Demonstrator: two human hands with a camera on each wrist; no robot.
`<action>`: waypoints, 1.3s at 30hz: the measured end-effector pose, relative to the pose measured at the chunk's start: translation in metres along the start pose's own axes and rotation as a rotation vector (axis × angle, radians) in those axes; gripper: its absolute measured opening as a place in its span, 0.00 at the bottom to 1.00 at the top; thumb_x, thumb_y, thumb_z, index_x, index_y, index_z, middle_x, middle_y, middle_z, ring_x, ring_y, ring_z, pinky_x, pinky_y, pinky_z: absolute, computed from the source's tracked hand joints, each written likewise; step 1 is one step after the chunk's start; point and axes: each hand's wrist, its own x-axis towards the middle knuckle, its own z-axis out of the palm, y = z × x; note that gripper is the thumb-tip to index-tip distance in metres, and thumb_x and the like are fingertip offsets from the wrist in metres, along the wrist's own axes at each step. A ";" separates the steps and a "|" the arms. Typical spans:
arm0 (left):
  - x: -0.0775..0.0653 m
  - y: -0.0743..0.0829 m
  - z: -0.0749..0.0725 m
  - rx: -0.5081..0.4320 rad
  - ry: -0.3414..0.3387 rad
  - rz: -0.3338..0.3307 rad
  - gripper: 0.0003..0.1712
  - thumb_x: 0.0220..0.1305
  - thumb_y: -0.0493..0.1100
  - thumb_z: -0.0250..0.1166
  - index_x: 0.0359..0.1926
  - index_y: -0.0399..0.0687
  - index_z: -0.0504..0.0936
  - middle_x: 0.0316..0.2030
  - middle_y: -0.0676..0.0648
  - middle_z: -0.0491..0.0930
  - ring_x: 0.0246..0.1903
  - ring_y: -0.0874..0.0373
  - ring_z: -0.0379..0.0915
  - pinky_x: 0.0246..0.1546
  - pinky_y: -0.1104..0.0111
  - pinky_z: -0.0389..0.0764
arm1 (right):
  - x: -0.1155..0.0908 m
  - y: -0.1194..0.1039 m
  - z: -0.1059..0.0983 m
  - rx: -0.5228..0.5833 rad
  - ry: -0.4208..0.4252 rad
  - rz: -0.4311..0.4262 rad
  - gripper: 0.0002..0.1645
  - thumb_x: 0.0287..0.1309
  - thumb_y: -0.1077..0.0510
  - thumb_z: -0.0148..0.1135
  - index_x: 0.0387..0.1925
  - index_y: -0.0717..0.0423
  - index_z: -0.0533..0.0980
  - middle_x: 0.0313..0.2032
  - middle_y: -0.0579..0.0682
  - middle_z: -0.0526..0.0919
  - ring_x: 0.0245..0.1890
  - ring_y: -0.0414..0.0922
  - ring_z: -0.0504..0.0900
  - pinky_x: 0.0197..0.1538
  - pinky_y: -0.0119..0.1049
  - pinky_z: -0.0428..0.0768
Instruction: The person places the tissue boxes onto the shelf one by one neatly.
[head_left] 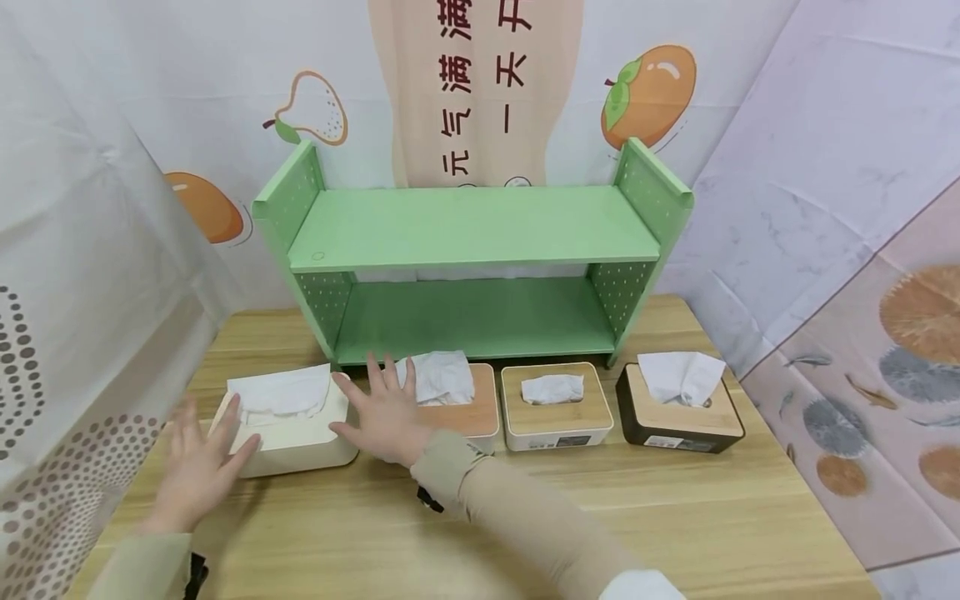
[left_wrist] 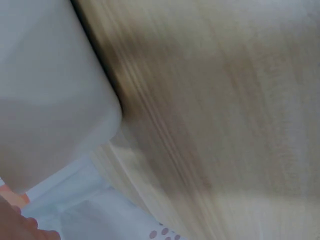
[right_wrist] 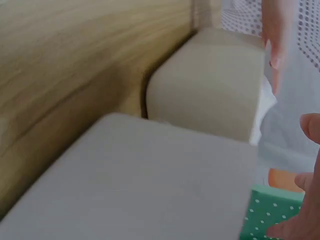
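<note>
A cream tissue box (head_left: 300, 450) with a white tissue on top stands at the left of a row on the wooden table. My left hand (head_left: 197, 475), fingers spread, is beside its left end; whether it touches the box I cannot tell. My right hand (head_left: 390, 417), also spread, is over the gap between that box and a tissue box with a brown lid (head_left: 486, 400), partly covering the latter. In the right wrist view, the cream box (right_wrist: 210, 80) stands beyond the nearer white box side (right_wrist: 145, 175). Neither hand holds anything.
A green two-tier shelf (head_left: 472, 225) stands behind the row. Further right are a tissue box with a bamboo lid (head_left: 596, 412) and a black-sided one (head_left: 720, 421). Printed cloth (head_left: 82, 167) hangs along the table's back and sides.
</note>
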 end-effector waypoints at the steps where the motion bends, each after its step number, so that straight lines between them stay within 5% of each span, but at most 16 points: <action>1: 0.000 0.000 0.000 -0.004 -0.011 -0.006 0.41 0.72 0.54 0.48 0.75 0.48 0.38 0.67 0.24 0.17 0.65 0.20 0.16 0.54 0.26 0.30 | 0.001 -0.002 0.002 -0.018 -0.010 -0.003 0.40 0.62 0.27 0.38 0.72 0.25 0.43 0.75 0.54 0.43 0.74 0.55 0.41 0.71 0.58 0.41; 7: -0.002 -0.002 0.004 -0.009 -0.054 -0.032 0.42 0.71 0.55 0.48 0.75 0.50 0.37 0.68 0.24 0.18 0.64 0.19 0.17 0.45 0.22 0.45 | 0.006 -0.011 0.011 -0.070 -0.057 -0.002 0.41 0.61 0.24 0.36 0.72 0.22 0.41 0.74 0.53 0.47 0.75 0.52 0.38 0.71 0.56 0.40; 15: -0.003 -0.001 0.004 -0.060 -0.085 -0.058 0.42 0.71 0.55 0.48 0.75 0.51 0.35 0.68 0.25 0.17 0.62 0.17 0.17 0.43 0.21 0.45 | 0.007 -0.015 0.025 -0.106 -0.075 -0.015 0.41 0.60 0.23 0.35 0.72 0.24 0.45 0.71 0.52 0.57 0.74 0.53 0.44 0.71 0.54 0.41; 29: -0.002 -0.001 0.008 -0.091 -0.087 -0.075 0.42 0.71 0.54 0.49 0.74 0.44 0.38 0.68 0.20 0.28 0.64 0.17 0.27 0.46 0.23 0.49 | 0.012 -0.029 0.032 -0.177 -0.078 -0.018 0.40 0.61 0.25 0.38 0.71 0.27 0.51 0.70 0.55 0.58 0.73 0.51 0.48 0.71 0.53 0.42; 39: 0.000 -0.002 0.007 -0.092 -0.117 -0.123 0.44 0.71 0.56 0.50 0.74 0.43 0.38 0.67 0.18 0.30 0.55 0.12 0.47 0.44 0.27 0.59 | 0.012 -0.030 0.036 -0.184 -0.019 -0.016 0.40 0.59 0.24 0.40 0.70 0.29 0.55 0.68 0.53 0.63 0.72 0.50 0.54 0.71 0.52 0.44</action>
